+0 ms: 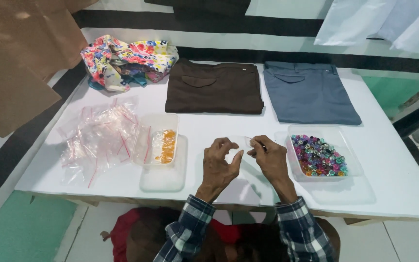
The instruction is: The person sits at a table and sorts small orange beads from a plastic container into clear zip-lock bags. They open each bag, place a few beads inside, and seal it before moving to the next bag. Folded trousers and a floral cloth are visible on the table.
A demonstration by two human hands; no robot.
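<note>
Two hands work over the white bench (389,184); the left hand (220,162) and right hand (270,159) together hold one small clear plastic bag (245,143), the fingers of each pinching an edge, its long axis running roughly left to right between them, just left of the clear tray of coloured beads (318,155). Two pairs of folded trousers lie beyond that tray, one brown (213,87), one blue-grey (309,92); one tub with orange pieces (158,140) and a heap of empty clear bags (98,138), too many to count, lie well left of it.
</note>
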